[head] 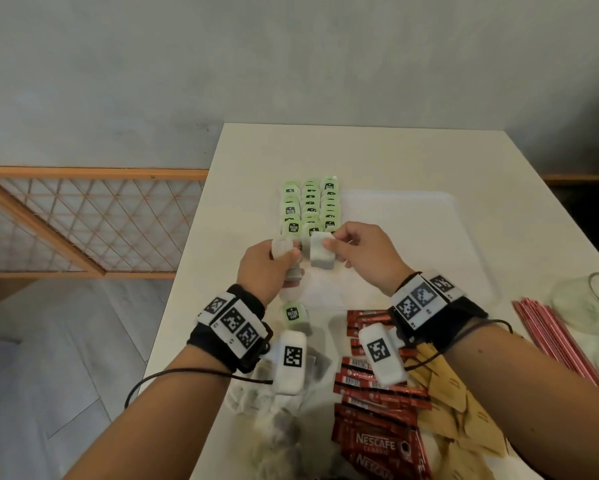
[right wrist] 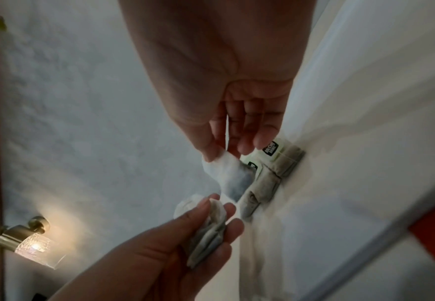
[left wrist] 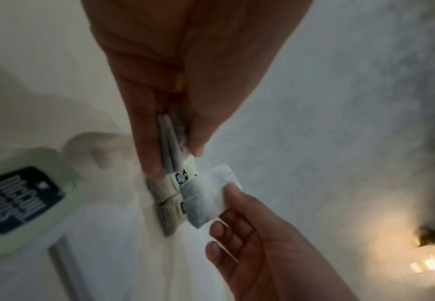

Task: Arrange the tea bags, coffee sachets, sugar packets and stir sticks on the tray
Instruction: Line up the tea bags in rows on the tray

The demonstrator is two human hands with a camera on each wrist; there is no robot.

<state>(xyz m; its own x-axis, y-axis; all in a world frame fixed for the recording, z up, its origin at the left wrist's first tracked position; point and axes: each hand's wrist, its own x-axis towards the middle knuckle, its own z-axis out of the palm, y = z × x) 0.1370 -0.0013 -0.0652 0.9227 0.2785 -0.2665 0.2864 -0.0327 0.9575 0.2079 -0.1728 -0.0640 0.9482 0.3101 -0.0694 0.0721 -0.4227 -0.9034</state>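
Observation:
Three rows of tea bags with green tags (head: 310, 206) lie along the left side of the white tray (head: 429, 216). My left hand (head: 274, 263) grips a small stack of tea bags (left wrist: 171, 146) just in front of the rows. My right hand (head: 357, 251) pinches one white tea bag (head: 320, 254) by its top edge, hanging beside the left hand. In the right wrist view the pinched bag (right wrist: 233, 179) hangs next to the nearest laid bags (right wrist: 265, 183). Red coffee sachets (head: 374, 403), brown sugar packets (head: 454, 407) and red stir sticks (head: 554, 344) lie near me.
Loose tea bags (head: 277, 420) lie heaped at the table's near left, one green-tagged bag (head: 295, 315) beside my left wrist. A glass jar (head: 589, 303) lies at the right edge. A wooden lattice railing (head: 83, 223) stands left of the table.

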